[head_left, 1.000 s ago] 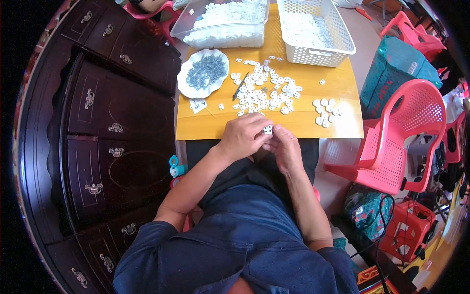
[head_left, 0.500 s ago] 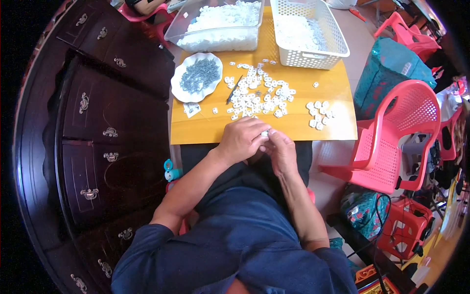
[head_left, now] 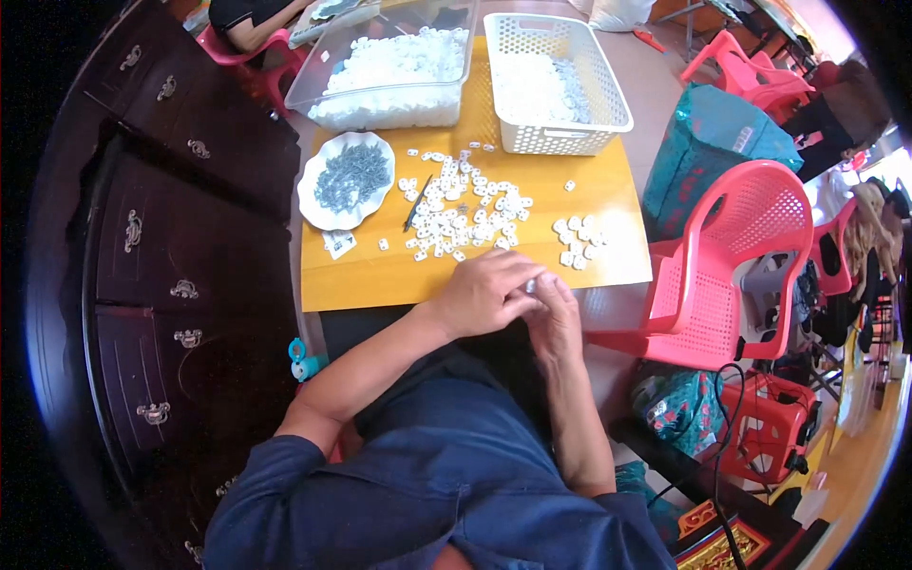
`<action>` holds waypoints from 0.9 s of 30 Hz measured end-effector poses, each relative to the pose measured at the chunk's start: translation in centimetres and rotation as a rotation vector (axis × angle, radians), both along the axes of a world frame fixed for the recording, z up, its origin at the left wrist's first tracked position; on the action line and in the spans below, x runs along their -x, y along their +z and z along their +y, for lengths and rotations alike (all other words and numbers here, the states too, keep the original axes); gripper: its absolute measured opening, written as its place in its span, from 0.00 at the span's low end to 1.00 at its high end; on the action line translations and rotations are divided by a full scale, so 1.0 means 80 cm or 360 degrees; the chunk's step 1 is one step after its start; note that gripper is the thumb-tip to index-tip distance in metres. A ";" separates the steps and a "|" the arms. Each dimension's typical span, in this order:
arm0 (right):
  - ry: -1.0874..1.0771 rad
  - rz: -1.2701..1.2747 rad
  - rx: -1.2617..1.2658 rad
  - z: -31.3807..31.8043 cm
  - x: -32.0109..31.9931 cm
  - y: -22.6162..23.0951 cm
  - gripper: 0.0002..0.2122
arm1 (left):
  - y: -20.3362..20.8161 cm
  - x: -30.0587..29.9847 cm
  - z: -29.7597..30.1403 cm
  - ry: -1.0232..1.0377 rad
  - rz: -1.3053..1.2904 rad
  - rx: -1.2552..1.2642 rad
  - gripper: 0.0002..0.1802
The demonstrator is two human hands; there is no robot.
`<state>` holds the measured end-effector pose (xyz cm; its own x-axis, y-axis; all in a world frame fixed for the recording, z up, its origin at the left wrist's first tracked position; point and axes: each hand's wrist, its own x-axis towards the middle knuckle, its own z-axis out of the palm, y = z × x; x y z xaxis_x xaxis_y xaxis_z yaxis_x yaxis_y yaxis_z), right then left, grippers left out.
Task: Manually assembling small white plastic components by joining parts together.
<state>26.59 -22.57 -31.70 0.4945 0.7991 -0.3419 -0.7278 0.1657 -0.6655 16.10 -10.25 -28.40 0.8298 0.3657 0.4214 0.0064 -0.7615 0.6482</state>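
Observation:
At the table's near edge my left hand (head_left: 483, 294) and my right hand (head_left: 556, 321) meet, fingers closed together on a small white plastic piece (head_left: 531, 284). Most of that piece is hidden by the fingertips. Just beyond them a loose spread of similar white pieces (head_left: 465, 223), each with dark holes, lies on the wooden table (head_left: 380, 285). A slim black tool (head_left: 418, 202) rests at the left of this spread. To the right sits a smaller cluster of white pieces (head_left: 579, 239). A scalloped white plate (head_left: 312, 195) holds many thin grey parts (head_left: 353, 176).
A clear plastic bin (head_left: 380, 116) and a white perforated basket (head_left: 560, 142), both holding white pieces, stand at the far side. Dark drawers (head_left: 209, 237) line the left. A pink chair (head_left: 708, 294) and a teal bag (head_left: 708, 142) stand right. Another person's arm (head_left: 261, 33) shows far left.
The view has shifted, so the table sits farther left and lower in the picture. Both hands stay together on the white piece, which is now more covered by the fingers.

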 end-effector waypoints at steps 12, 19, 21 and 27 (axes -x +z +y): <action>-0.0058 0.0553 0.0182 -0.095 -0.079 -0.077 0.18 | -0.042 -0.074 0.004 -0.0096 0.0306 -0.0541 0.39; -0.0155 0.0711 -0.0158 -0.053 -0.082 -0.082 0.25 | -0.053 -0.063 -0.017 -0.0168 0.0398 -0.0531 0.43; -0.0187 0.0661 -0.0176 -0.050 -0.082 -0.081 0.24 | -0.056 -0.057 -0.026 -0.0212 0.0361 -0.0540 0.42; -0.0026 0.1003 -0.0431 -0.071 -0.100 -0.117 0.22 | -0.062 -0.051 -0.071 -0.0334 0.0241 -0.0678 0.37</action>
<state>34.58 -28.23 -41.07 0.2795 0.8911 -0.3576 -0.9585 0.2808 -0.0495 20.15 -15.95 -33.36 0.9306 0.0056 0.3660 -0.1056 -0.9533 0.2830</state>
